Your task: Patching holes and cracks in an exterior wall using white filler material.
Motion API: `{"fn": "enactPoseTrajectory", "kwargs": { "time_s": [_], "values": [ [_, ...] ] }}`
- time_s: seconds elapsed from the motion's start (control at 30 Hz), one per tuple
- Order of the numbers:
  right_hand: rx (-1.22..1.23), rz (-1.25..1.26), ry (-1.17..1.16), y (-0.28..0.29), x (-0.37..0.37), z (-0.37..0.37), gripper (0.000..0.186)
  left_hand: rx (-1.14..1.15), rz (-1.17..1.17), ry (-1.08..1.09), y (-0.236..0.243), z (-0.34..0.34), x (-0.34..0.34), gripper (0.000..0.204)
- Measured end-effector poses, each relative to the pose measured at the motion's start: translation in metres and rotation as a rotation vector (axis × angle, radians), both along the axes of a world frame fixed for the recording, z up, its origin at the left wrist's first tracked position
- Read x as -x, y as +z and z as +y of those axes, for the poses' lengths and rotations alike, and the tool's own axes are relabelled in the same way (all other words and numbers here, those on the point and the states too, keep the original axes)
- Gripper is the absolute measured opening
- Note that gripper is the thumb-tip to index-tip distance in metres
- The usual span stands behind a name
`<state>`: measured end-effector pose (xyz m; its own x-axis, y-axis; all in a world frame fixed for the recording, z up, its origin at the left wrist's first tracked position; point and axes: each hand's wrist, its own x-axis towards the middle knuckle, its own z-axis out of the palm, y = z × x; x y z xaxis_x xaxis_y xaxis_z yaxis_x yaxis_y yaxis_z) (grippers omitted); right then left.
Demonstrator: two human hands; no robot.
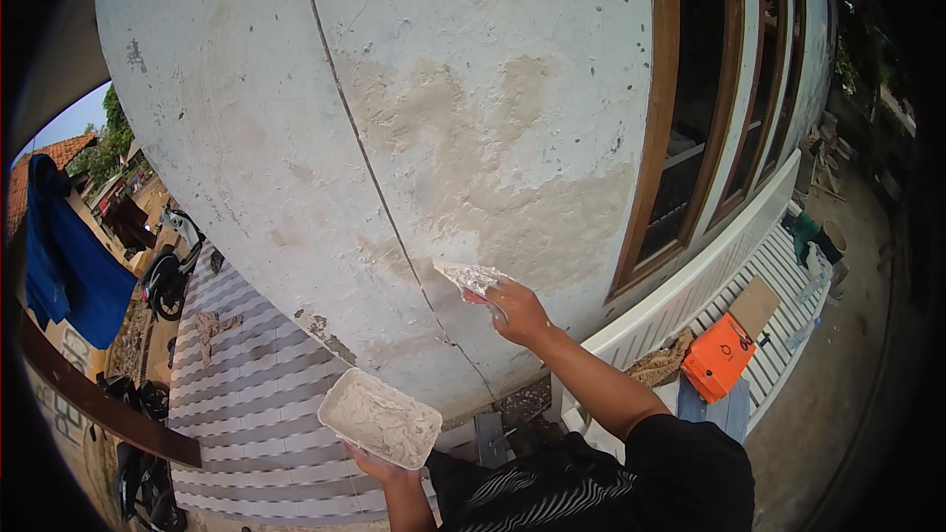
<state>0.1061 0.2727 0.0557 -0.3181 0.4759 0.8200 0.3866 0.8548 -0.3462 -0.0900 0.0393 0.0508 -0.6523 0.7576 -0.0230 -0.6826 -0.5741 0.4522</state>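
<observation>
My right hand is closed around a putty knife whose blade is smeared thick with white putty. The blade's tip is at the pale, patchy wall, just right of a thin dark line running down it; whether it touches is hard to tell. Lower left, my left hand grips a white rectangular tub from beneath, tilted so its contents show. Off-white putty fills much of the tub. Beige patches spread across the wall above and right of the knife.
A brown-framed window is at right. Below it, a white slatted bench bears an orange box. A rag lies on the striped tile floor. Blue cloth hangs at far left, near a parked motorcycle.
</observation>
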Motion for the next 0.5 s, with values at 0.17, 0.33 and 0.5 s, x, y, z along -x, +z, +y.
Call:
{"fn": "enactPoseTrajectory", "kwargs": {
  "time_s": [0.17,0.33,0.5],
  "values": [
    [-0.351,0.114,-0.093,0.099,-0.027,0.042,0.029,-0.015,0.018,-0.019,-0.002,0.0,-0.006,0.059],
    [-0.233,-0.061,-0.085,0.095,0.012,0.038,0.028,-0.004,0.004,-0.03,-0.01,0.0,-0.007,0.061],
    [0.085,-0.412,0.044,0.007,0.002,0.0,0.028,-0.001,-0.062,-0.027,-0.013,-0.002,-0.011,0.064]
  ]
}}
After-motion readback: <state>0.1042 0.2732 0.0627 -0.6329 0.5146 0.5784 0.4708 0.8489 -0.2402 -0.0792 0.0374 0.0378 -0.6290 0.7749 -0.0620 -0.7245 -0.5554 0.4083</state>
